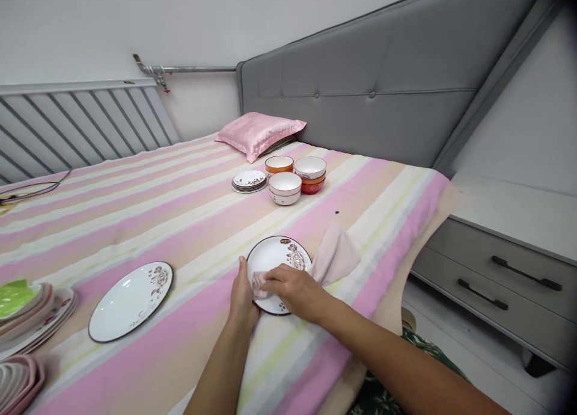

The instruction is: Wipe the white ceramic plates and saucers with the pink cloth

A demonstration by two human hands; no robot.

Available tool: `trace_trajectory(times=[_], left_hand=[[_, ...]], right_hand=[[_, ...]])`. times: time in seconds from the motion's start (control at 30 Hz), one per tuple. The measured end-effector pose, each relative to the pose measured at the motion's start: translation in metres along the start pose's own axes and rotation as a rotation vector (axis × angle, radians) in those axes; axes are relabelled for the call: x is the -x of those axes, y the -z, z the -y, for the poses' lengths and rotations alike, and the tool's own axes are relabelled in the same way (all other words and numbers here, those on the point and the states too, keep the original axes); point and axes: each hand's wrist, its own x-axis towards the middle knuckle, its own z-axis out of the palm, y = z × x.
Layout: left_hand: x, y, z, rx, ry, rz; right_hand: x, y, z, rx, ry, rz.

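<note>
A round white plate (276, 255) with a dark rim and brown flower print lies on the striped bed sheet (171, 222) in front of me. My left hand (242, 298) grips its left edge, fingers closed on the rim. My right hand (292, 288) presses a pale pink cloth (332, 257) onto the plate's near part, fingers bent over the cloth. The rest of the cloth trails off to the right of the plate.
A larger oval plate (130, 299) lies to the left. Stacks of plates (31, 319) sit at the far left edge. Small plates (249, 181) and bowls (285, 187) stand further back near a pink pillow (259, 132). A grey drawer unit (500, 270) stands to the right.
</note>
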Motion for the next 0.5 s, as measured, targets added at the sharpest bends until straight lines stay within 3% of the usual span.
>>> trace_trajectory(times=[0.27, 0.5], left_hand=[[-0.004, 0.003, 0.003, 0.006, -0.027, 0.041], [-0.004, 0.002, 0.004, -0.045, -0.044, -0.023]], right_hand=[[-0.006, -0.001, -0.007, 0.154, -0.076, -0.053], [-0.004, 0.004, -0.01, 0.256, -0.384, 0.055]])
